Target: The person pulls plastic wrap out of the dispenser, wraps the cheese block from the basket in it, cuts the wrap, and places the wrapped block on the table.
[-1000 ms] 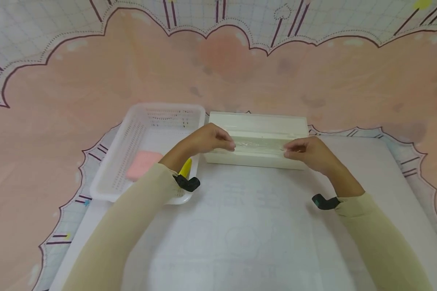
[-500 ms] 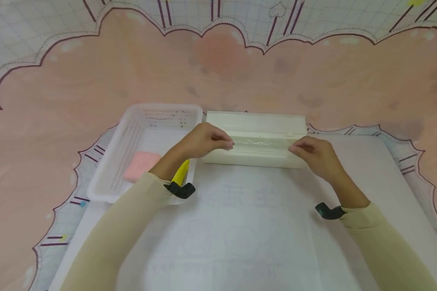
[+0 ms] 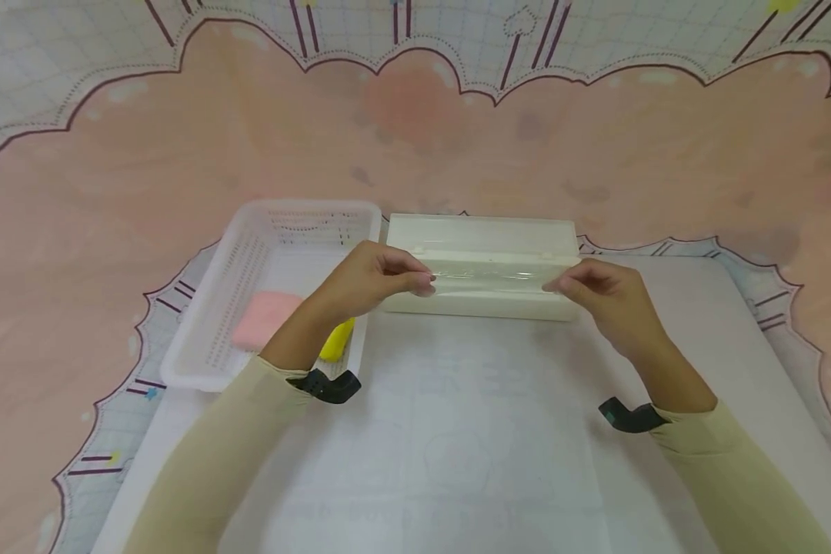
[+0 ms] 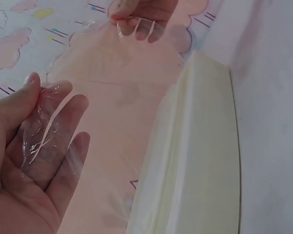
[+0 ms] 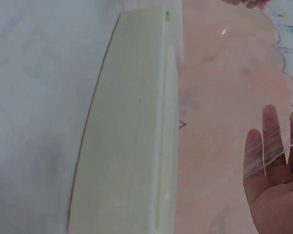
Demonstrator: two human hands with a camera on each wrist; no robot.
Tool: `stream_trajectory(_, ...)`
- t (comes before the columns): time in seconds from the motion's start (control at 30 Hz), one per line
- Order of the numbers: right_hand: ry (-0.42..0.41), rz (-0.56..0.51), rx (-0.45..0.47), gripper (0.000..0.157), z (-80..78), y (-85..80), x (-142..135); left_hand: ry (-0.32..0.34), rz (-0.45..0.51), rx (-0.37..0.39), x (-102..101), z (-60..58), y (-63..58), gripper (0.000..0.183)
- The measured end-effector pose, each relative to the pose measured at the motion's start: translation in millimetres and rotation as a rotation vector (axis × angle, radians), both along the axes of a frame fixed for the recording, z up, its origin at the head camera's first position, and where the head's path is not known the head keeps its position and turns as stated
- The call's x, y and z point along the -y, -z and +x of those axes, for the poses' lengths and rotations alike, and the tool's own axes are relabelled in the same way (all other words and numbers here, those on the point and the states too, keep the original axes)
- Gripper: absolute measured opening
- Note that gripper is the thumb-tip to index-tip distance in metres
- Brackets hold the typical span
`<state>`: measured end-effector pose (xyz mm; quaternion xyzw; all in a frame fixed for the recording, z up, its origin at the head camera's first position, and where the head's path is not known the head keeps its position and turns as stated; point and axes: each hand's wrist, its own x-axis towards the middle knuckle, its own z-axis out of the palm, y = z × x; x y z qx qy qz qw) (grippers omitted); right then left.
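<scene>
In the head view, a sheet of clear cling film (image 3: pixel 488 275) stretches between both hands, over the open cling film dispenser (image 3: pixel 485 306), a long cream box with its lid raised at the back. My left hand (image 3: pixel 367 283) pinches the film's left corner between thumb and index finger, near the box's left end. At the right end, my right hand (image 3: pixel 608 304) pinches the other corner. The left wrist view shows film draped across the loosely bent other fingers of the left hand (image 4: pixel 39 151). Film also crosses the right hand (image 5: pixel 273 190) in the right wrist view, its thumb out of frame.
A white perforated basket (image 3: pixel 204 331) stands left of the dispenser, partly behind the left forearm. Inside lie a pink block-shaped item (image 3: pixel 266 317) and a yellow object (image 3: pixel 337 341), half hidden. A white sheet (image 3: pixel 450 431) covers the table; patterned cloth (image 3: pixel 284 154) hangs behind.
Both wrists have come lower and nearer. The hands have spread slightly apart, the pinched film between them looks smoother, and the view has shifted a little. Both hands keep their pinch.
</scene>
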<state>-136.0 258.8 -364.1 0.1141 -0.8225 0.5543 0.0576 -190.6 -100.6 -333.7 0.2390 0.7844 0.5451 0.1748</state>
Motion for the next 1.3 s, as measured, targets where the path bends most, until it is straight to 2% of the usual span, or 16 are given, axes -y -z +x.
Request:
stream_trajectory(0.2,-0.013,-0.059,-0.08,0.009,8.3,-9.1,2.1,-0.037,0.121,-0.032,-1.9,15.0,-7.9,0.015)
stream_trajectory(0.43,-0.128,-0.327,-0.157,0.006,16.1,-22.1,8.6,-0.047,0.204,-0.093,-2.3,29.2,-25.2,0.016)
stream_trajectory(0.63,-0.124,-0.371,-0.178,0.007,22.4,-26.1,11.4,-0.024,0.245,-0.126,-3.7,36.4,-30.5,0.013)
stream_trajectory(0.73,-0.145,-0.43,-0.2,0.009,23.8,-27.6,12.4,-0.026,0.26,-0.141,-5.1,39.5,-33.0,0.013)
stream_trajectory(0.87,-0.22,-0.534,-0.25,0.01,24.7,-30.7,15.0,-0.015,0.3,-0.144,-5.8,45.4,-37.5,0.014)
stream_trajectory(1.0,-0.307,-0.607,-0.299,0.006,28.5,-35.2,18.2,0.025,0.381,-0.122,-4.9,53.4,-40.8,0.013)
stream_trajectory(1.13,-0.442,-0.718,-0.361,0.008,34.5,-42.6,22.7,0.067,0.483,-0.113,-1.5,61.3,-45.4,0.006)
stream_trajectory(1.3,-0.574,-0.803,-0.445,0.012,45.3,-57.3,32.8,0.143,0.552,-0.138,7.9,74.8,-51.8,0.019)
